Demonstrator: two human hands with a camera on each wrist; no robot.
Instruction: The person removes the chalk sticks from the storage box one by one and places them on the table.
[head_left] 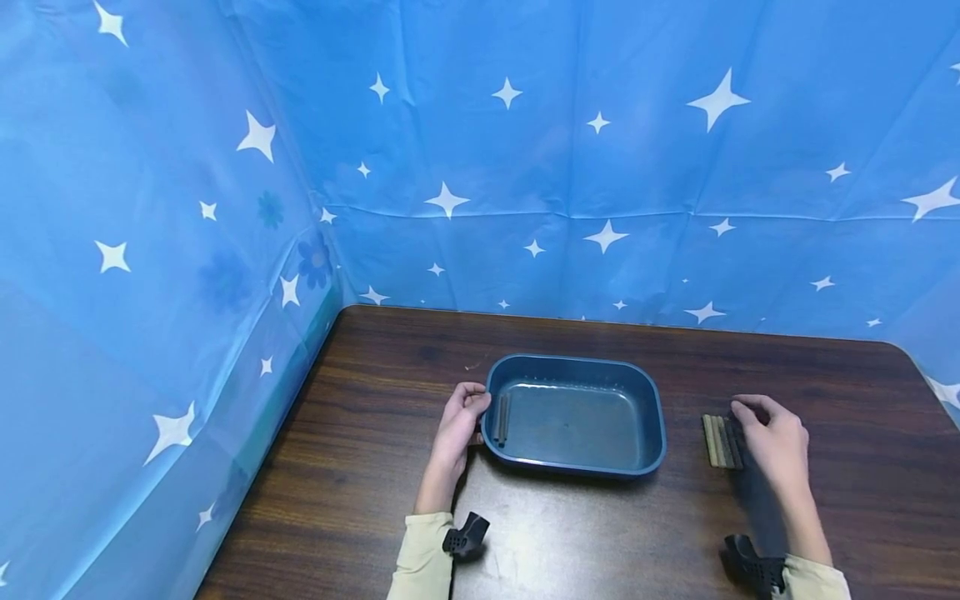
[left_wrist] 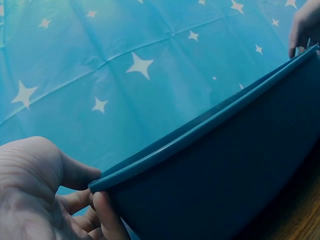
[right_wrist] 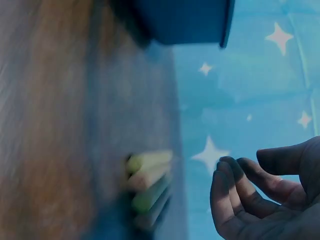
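Note:
My left hand [head_left: 456, 423] pinches the left rim of a blue plastic basin [head_left: 577, 471], thumb on the rim and fingers beneath it, as the left wrist view shows. Two dark thin sticks [head_left: 502, 418] lie side by side inside the basin against its left end. To the basin's right, several short round sticks [head_left: 716, 442] lie in a row on the table, yellowish to dark. My right hand [head_left: 776, 437] is over the right end of that row, fingers loosely bent. In the right wrist view the thumb stands apart from the fingers, with nothing between them; the sticks are blurred there.
The dark wood-grain table [head_left: 360, 467] ends at a blue curtain [head_left: 637, 167] with white stars, behind and along the left side. Black wrist cameras sit on both forearms, near the pale sleeves [head_left: 423, 550].

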